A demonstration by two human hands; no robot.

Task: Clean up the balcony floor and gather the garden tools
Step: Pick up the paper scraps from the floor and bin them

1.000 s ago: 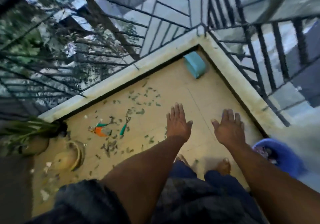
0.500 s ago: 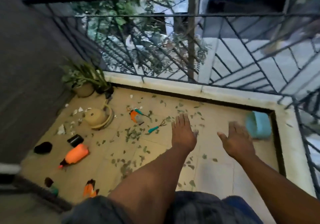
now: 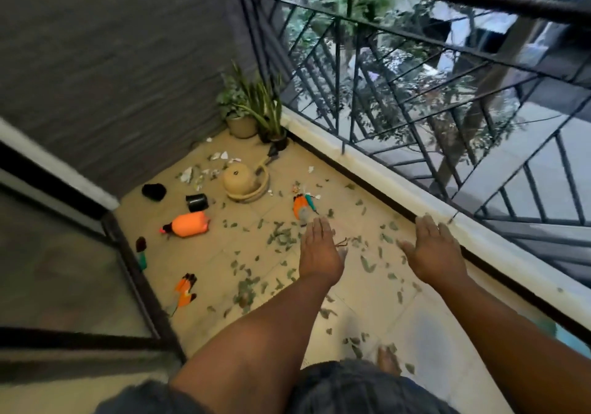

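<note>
My left hand [image 3: 320,253] and right hand [image 3: 436,251] are stretched out flat in the middle of the frame, fingers straight, holding nothing, above the tiled balcony floor [image 3: 377,311]. Green leaves [image 3: 281,236] lie scattered across the tiles around and below my hands. Just above my left fingertips lies an orange trowel [image 3: 300,207] with a teal-handled tool [image 3: 311,203] beside it. Left of centre rest an orange spray bottle [image 3: 188,224] and a black pot [image 3: 196,202] tipped over. Orange gloves [image 3: 185,289] lie lower left. An overturned tan pot [image 3: 243,179] sits near the potted plants [image 3: 252,106] in the upper corner
</note>
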